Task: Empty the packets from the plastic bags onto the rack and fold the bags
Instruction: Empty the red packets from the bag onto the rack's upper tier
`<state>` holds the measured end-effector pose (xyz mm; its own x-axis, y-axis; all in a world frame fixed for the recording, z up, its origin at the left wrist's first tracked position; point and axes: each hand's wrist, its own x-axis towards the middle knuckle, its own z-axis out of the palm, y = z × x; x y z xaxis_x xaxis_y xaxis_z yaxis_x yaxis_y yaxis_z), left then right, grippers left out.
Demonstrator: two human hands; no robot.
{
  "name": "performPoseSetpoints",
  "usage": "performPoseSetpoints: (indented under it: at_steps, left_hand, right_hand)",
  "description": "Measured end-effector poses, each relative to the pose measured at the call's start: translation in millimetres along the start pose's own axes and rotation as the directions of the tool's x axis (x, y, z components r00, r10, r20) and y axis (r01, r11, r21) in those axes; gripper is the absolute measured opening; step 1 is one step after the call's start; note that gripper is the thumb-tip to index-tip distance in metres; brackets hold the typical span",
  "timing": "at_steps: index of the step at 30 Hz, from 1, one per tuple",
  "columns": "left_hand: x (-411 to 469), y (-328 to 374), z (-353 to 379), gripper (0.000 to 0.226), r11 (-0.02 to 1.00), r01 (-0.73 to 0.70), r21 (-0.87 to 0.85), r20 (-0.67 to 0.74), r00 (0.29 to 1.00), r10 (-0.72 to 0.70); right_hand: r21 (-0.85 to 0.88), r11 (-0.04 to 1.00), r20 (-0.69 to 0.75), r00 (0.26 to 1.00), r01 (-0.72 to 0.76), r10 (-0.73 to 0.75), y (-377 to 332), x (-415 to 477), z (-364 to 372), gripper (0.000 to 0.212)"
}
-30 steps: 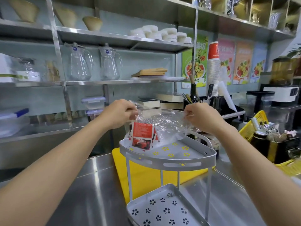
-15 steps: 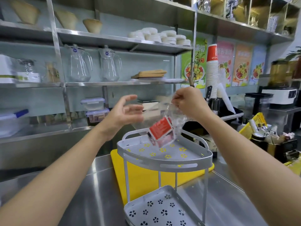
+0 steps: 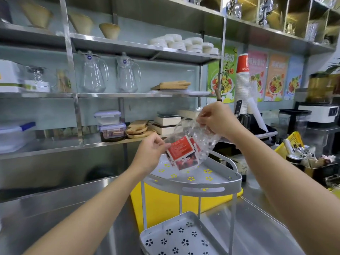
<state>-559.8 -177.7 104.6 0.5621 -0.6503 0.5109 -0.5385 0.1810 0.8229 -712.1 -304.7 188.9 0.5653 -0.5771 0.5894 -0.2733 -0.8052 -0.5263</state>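
Observation:
A clear crinkled plastic bag (image 3: 199, 136) hangs tilted above the top tier of a grey two-tier corner rack (image 3: 211, 184). Red and white packets (image 3: 181, 150) sit at the bag's lower end, just over the tier. My right hand (image 3: 216, 119) pinches the bag's upper end. My left hand (image 3: 151, 152) grips the bag's lower left edge beside the packets. The rack's lower tier (image 3: 176, 236) has flower-shaped holes and holds nothing.
The rack stands on a steel counter (image 3: 73, 208) over a yellow board (image 3: 161, 203). Steel wall shelves (image 3: 110, 96) behind carry glass jugs, bowls and boxes. A tall stack of paper cups (image 3: 242, 83) and a yellow basket (image 3: 294, 142) are to the right.
My left hand, which had let go and spread open, has come back down and taken the bag's lower edge. My right hand has lifted the bag's other end, tipping the packets down.

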Motion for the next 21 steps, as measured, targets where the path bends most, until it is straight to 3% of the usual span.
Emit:
performPoseSetpoints:
  at_steps: [3,10,12,14,18,21]
  left_hand:
    - [16.8,16.3,-10.6,0.029,0.992,-0.043,0.115,0.006,0.999,0.043]
    - [42.8,76.5,-41.9,0.020,0.951,-0.153,0.270,0.100,0.986,0.130]
    - [44.3,84.0,-48.2,0.019,0.928,-0.186,0.323,0.067,0.983,0.173]
    - [43.9,87.5,-50.2,0.018,0.922,-0.195,0.336,0.057,0.981,0.187]
    - [45.3,86.4,-50.4,0.017,0.934,-0.183,0.306,0.010,0.982,0.189]
    - [47.2,91.7,-50.5,0.015,0.931,-0.189,0.312,-0.016,0.979,0.204]
  right_hand:
    - [-0.146,0.989,0.028,0.999,0.026,-0.022,3.5,2.8,-8.7,0.013]
    - [-0.187,0.978,-0.018,0.995,0.096,-0.101,-18.6,12.0,-36.1,0.015]
    - [-0.232,0.967,0.011,0.994,0.107,-0.108,-22.1,14.1,-38.3,0.016]
    - [-0.258,0.960,0.063,0.993,0.112,-0.098,-25.6,14.6,-37.4,0.017]
    - [-0.277,0.953,-0.033,0.990,0.122,-0.137,-28.2,19.6,-34.7,0.014]
    - [-0.264,0.957,-0.003,0.993,0.116,-0.121,-30.2,21.4,-33.4,0.015]
